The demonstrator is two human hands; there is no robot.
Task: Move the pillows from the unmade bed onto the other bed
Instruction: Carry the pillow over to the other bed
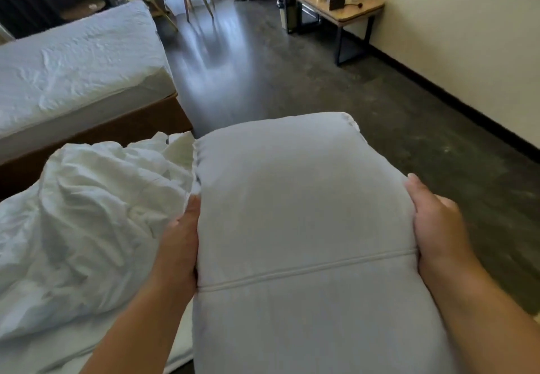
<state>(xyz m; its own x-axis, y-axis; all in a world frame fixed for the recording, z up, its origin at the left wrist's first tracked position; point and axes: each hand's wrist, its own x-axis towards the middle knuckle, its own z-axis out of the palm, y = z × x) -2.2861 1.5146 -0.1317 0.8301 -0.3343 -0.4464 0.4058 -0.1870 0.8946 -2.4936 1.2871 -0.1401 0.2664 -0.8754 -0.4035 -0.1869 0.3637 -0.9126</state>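
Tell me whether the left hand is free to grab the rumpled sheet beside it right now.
Probably not. The left hand is pressed against one side of the pillow, with the right hand on the other. The sheet lies close, with nothing between, but letting go would leave the pillow one-handed.

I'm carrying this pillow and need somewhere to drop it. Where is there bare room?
Both hands, left and right, grip the pillow. The far bed is bare sheet from its wall side to its foot edge. The near bed is crowded with the crumpled duvet. The side table holds bottles and a cable.
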